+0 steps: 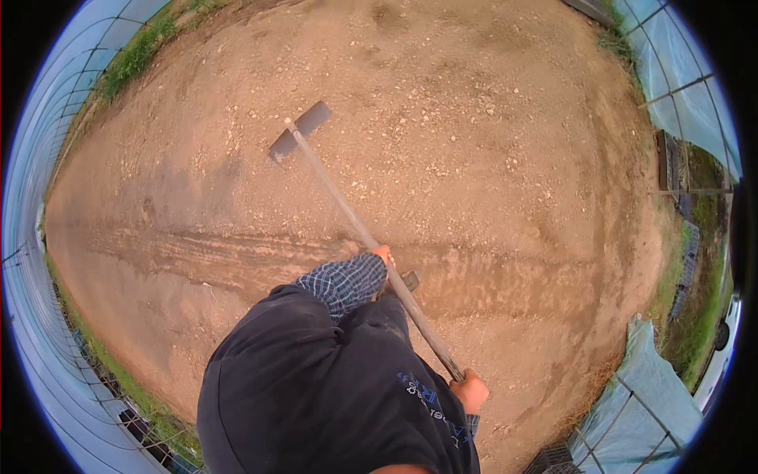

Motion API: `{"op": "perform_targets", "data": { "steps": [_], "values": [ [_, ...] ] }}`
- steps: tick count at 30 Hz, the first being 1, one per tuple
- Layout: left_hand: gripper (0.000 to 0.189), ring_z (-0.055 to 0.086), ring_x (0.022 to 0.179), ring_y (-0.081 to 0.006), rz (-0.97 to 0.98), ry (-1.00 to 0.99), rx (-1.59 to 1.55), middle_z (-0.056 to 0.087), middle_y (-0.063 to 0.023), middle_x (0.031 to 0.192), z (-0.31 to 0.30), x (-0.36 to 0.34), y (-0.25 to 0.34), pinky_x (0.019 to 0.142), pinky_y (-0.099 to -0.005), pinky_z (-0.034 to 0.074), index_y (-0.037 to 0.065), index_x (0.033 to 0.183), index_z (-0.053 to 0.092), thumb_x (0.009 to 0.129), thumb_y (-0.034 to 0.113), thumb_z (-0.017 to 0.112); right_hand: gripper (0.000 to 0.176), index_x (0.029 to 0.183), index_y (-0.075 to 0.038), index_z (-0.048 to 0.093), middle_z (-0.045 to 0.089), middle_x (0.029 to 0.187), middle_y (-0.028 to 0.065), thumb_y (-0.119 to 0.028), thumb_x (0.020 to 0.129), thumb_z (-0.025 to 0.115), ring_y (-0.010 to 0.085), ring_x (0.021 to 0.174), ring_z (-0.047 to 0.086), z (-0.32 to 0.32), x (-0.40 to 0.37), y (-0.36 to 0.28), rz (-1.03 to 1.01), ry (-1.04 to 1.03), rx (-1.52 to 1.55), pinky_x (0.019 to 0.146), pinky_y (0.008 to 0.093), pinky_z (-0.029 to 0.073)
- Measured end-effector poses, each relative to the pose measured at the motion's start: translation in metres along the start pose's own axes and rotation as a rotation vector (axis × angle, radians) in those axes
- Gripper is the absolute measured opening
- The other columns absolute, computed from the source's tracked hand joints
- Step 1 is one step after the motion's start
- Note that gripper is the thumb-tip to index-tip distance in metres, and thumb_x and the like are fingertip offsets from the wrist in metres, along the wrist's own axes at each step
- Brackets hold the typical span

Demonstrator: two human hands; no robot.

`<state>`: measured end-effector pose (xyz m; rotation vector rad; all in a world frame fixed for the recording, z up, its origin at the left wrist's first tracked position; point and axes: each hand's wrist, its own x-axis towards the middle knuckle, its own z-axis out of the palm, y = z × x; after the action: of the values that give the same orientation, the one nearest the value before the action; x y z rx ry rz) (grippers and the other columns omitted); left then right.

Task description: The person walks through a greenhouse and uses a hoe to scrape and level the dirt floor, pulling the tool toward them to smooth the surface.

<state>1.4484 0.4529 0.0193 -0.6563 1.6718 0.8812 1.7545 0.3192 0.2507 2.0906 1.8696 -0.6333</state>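
Observation:
A wide-bladed hoe (335, 192) with a long wooden handle slants across the view, its flat dark metal blade (314, 118) resting on or close to the dirt ahead. My left hand (384, 255), in a checked sleeve, is wrapped round the middle of the handle. Lower right, my right hand (471, 390) grips the handle near its butt end. Part of a shoe (410, 279) shows beside the handle. The blade's underside is hidden.
Bare, stony soil (458, 158) spreads around me, crossed by a darker track-like strip (505, 276). Curved greenhouse framing with blue sheeting (39, 142) runs along the left. Torn sheeting (639, 395) and black crates (553, 460) lie at the lower right.

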Motion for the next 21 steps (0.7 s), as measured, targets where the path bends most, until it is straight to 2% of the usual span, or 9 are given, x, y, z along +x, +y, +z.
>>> {"op": "perform_targets", "data": {
  "steps": [1,3,5,8,10,11,13,18,21],
  "values": [
    [0.013,0.043,0.047,-0.0197,0.009,-0.096,-0.020,0.043,-0.0068,0.054,0.011,-0.026,-0.026,0.043,-0.0350,0.041,0.006,0.064,0.044,0.074,0.011,0.051,0.014,0.062,-0.008,0.056,0.055,0.056,0.0148,-0.017,0.053,0.061,0.0315,0.054,0.055,-0.001,-0.010,0.029,0.032,-0.001,-0.022,0.048,0.0379,0.043],
    [0.011,0.047,0.053,-0.0212,-0.205,-0.260,0.068,0.045,-0.0080,0.059,0.029,-0.038,-0.082,0.050,-0.0345,0.044,0.005,0.068,0.044,0.073,0.012,0.053,0.015,0.061,-0.008,0.057,0.055,0.056,0.0145,-0.018,0.052,0.062,0.0319,0.054,0.055,-0.024,-0.035,0.070,0.126,-0.042,-0.123,0.049,0.0383,0.044],
    [0.012,0.048,0.061,-0.0210,-0.329,-0.333,0.076,0.046,-0.0083,0.066,0.048,-0.081,-0.123,0.059,-0.0357,0.045,0.005,0.072,0.044,0.073,0.010,0.054,0.018,0.061,-0.008,0.057,0.055,0.056,0.0150,-0.020,0.049,0.063,0.0324,0.055,0.055,-0.045,-0.065,0.110,0.201,-0.064,-0.146,0.051,0.0394,0.044],
    [0.011,0.048,0.064,-0.0200,-0.531,-0.387,0.211,0.047,-0.0079,0.069,0.074,-0.116,-0.163,0.065,-0.0354,0.044,0.005,0.078,0.044,0.078,0.012,0.053,0.020,0.062,-0.007,0.058,0.055,0.056,0.0162,-0.020,0.049,0.062,0.0334,0.056,0.055,-0.086,-0.093,0.130,0.337,-0.148,-0.196,0.054,0.0401,0.045],
    [0.012,0.048,0.064,-0.0199,-0.565,-0.419,0.254,0.047,-0.0078,0.070,0.088,-0.119,-0.176,0.066,-0.0355,0.044,0.005,0.080,0.044,0.078,0.013,0.053,0.031,0.088,-0.003,0.057,0.058,0.070,0.0193,-0.026,0.067,0.056,0.0346,0.064,0.056,-0.109,-0.097,0.124,0.395,-0.356,-0.216,0.057,0.0416,0.043],
    [0.012,0.048,0.065,-0.0199,-0.557,-0.443,0.281,0.047,-0.0075,0.070,0.095,-0.111,-0.184,0.066,-0.0355,0.044,0.006,0.079,0.044,0.078,0.014,0.053,0.031,0.088,-0.003,0.057,0.058,0.070,0.0193,-0.026,0.067,0.056,0.0346,0.064,0.056,-0.106,-0.097,0.123,0.409,-0.357,-0.218,0.057,0.0416,0.043],
    [0.012,0.050,0.067,-0.0201,-0.551,-0.430,0.318,0.049,-0.0070,0.069,0.100,-0.112,-0.168,0.066,-0.0361,0.044,0.007,0.076,0.046,0.078,0.016,0.053,0.019,0.060,-0.005,0.058,0.055,0.058,0.0170,-0.019,0.048,0.062,0.0324,0.059,0.056,-0.090,-0.091,0.119,0.479,-0.181,-0.201,0.057,0.0378,0.045],
    [0.010,0.051,0.065,-0.0198,-0.545,-0.453,0.246,0.049,-0.0069,0.069,0.107,-0.059,-0.120,0.065,-0.0357,0.045,0.007,0.075,0.046,0.079,0.013,0.053,0.023,0.065,-0.007,0.060,0.057,0.061,0.0162,-0.023,0.050,0.063,0.0330,0.061,0.057,-0.068,-0.035,0.083,0.450,-0.195,-0.209,0.058,0.0386,0.046],
    [0.012,0.050,0.062,-0.0201,-0.297,-0.578,0.136,0.049,-0.0080,0.068,0.108,-0.031,-0.049,0.061,-0.0357,0.045,0.004,0.075,0.046,0.078,0.014,0.053,0.023,0.068,-0.006,0.060,0.057,0.062,0.0163,-0.021,0.051,0.063,0.0324,0.062,0.057,-0.053,0.024,0.044,0.385,-0.235,-0.127,0.059,0.0384,0.045]
  ]
}}
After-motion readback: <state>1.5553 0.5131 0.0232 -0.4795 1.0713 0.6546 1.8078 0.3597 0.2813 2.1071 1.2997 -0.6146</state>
